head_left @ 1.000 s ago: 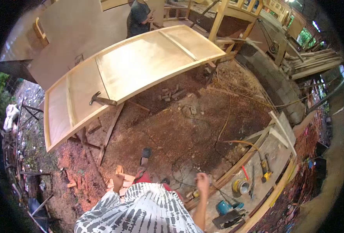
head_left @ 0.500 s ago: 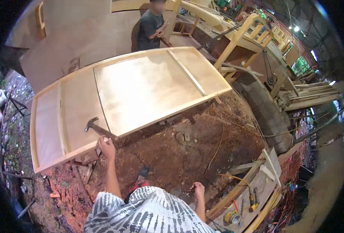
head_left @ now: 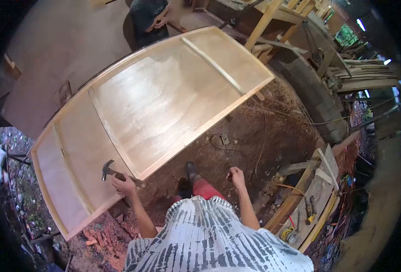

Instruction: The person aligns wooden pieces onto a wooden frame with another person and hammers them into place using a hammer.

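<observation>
Since the frame 0.5 seconds ago, the left hand (head_left: 124, 185) has moved from the near edge of a framed wooden panel (head_left: 159, 109) up onto the handle of a claw hammer (head_left: 107, 169). Its fingers are now bent around the handle, nearly closed; whether the hammer is lifted or rests on the panel, I cannot tell. The hammer's head lies just beyond the fingers, to their left, and the handle's end sticks out to their right, by the panel's near edge. The panel stretches away in front of this hand, pale and glossy, with 3 crosspieces. The right hand (head_left: 236, 177) is well apart to the right, off the panel and above the dirt floor (head_left: 236, 149), its fingers loosely curled; whether it has hold of anything small, I cannot tell. Further right and nearer the body than that hand, a yellow tool (head_left: 310, 213) lies on a wooden bench (head_left: 304, 232). Across the panel from both hands, a person in a dark shirt (head_left: 148, 22) stands with hands close together.
</observation>
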Motion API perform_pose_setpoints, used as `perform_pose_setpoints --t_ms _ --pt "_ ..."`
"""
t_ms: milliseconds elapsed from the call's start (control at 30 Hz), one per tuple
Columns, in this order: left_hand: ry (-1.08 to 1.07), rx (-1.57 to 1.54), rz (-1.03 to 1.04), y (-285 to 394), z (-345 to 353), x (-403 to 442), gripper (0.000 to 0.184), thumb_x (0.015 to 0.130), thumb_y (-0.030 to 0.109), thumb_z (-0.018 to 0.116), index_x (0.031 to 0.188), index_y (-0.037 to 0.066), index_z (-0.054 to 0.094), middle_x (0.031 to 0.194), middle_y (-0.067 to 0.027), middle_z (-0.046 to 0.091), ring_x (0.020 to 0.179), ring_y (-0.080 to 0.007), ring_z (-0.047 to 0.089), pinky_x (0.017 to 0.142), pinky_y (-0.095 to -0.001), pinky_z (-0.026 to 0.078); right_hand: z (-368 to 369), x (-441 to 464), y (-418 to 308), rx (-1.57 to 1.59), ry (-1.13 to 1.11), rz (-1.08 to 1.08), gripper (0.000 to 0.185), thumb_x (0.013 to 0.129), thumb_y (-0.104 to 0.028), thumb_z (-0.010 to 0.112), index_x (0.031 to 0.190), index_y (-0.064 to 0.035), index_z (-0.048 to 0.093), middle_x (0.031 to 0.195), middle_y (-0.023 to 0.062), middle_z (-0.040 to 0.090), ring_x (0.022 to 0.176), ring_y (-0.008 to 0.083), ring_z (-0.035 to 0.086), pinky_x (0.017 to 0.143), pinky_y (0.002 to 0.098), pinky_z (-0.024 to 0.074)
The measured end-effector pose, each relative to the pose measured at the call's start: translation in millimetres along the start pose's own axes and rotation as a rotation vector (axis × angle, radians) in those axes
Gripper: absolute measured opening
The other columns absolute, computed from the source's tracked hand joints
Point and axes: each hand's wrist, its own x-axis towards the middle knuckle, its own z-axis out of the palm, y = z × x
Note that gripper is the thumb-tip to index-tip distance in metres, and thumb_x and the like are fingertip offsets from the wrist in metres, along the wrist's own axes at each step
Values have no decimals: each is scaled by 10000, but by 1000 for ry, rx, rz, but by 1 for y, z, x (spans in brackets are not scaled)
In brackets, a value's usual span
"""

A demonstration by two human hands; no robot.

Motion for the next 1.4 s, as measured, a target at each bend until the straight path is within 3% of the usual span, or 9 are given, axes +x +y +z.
perform_pose_setpoints --t_ms 300,433,467,600,667,800,1000,1200,1400 --pt "-289 -229 -96 -24 -4 41 826 892 436 757 1501 -8 418 1474 -229 467 1334 -380 473 1115 -454 399 61 195 -19 -276 86 -159 372 988 -343 626 1031 24 667 938 162 721 903 275 688 827 402 522" --pt "-144 -200 -74 -23 6 67 613 840 253 822 1301 -84 602 1196 -237 687 1097 -395 648 1013 -470 501 74 230 -98 -220 215 -35 483 951 -386 666 1198 28 636 1119 216 717 1075 325 679 937 431 504" --pt "-21 -158 -90 -23 17 67 598 822 279 836 1246 -75 608 1133 -240 699 1067 -402 660 982 -486 514 68 211 -154 -214 177 76 686 930 -432 671 1386 61 531 1382 276 596 1324 373 551 1088 445 419" --pt "-33 203 -303 57 -8 46 638 858 362 779 1278 -34 509 1177 -255 652 1113 -416 642 946 -496 525 80 282 -141 -10 335 204 823 933 -330 628 1561 84 297 1574 294 386 1478 374 372 1195 425 305" --pt "-162 304 -266 98 -31 34 710 876 406 752 1356 -7 431 1288 -267 591 1153 -448 620 947 -503 523 66 276 -165 90 264 189 774 927 -284 616 1546 83 332 1551 294 415 1456 374 402 1181 426 322" --pt "-71 -23 140 -28 20 72 750 882 405 743 1411 19 377 1290 -286 586 1131 -495 619 930 -554 522 61 276 -143 380 176 132 594 907 -211 624 1406 92 512 1347 244 599 1235 297 577 1049 404 436" --pt "-29 179 -56 0 16 51 739 884 397 739 1408 18 382 1273 -288 595 1121 -500 621 923 -565 522 104 288 -98 -194 450 11 859 881 -366 737 1438 161 349 1315 321 605 1203 415 624 1046 461 467" --pt "-25 206 -124 -1 0 34 728 887 390 735 1405 16 387 1256 -290 603 1111 -505 623 916 -575 522 64 263 -137 -251 137 112 978 897 -412 688 1447 210 172 1208 461 576 1175 528 601 1021 513 483" --pt "20 171 -214 -7 -5 15 717 889 383 731 1403 15 392 1240 -292 612 1101 -510 625 909 -586 522 77 280 -120 -254 236 37 1033 877 -430 689 1469 208 132 1221 465 571 1176 543 596 1024 514 480"
